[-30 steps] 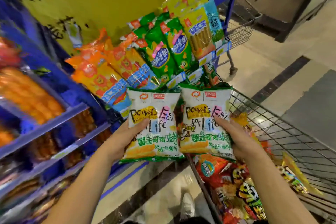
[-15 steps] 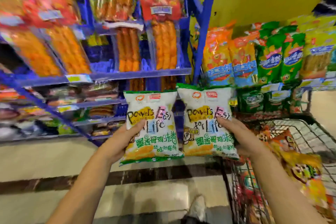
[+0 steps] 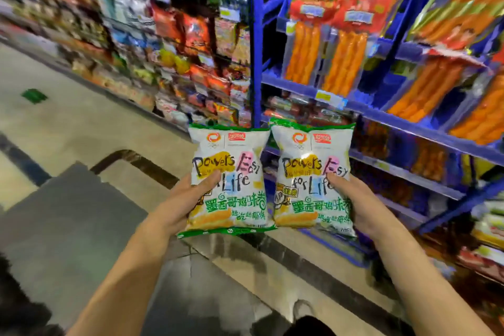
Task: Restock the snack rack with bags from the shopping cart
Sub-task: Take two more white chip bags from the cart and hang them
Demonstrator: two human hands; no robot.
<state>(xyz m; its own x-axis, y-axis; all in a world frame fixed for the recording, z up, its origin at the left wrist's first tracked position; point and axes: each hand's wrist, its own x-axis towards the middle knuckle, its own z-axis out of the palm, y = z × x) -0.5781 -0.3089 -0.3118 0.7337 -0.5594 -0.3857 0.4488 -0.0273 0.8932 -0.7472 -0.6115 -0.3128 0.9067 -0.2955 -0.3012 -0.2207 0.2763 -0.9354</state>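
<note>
Directly behind the right bag (image 3: 305,150) stands blue shelving (image 3: 395,120).

White, green-edged snack bags (image 3: 229,180); blue rack (image 3: 381,114); orange sausage packs (image 3: 343,63).

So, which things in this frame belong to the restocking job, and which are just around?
Job:
left hand, gripping a white-and-green snack bag
right hand, gripping a second matching bag beside the first

Just around:
blue shelving with orange sausage packs
blurred snack shelves across the aisle
green floor marker
</note>
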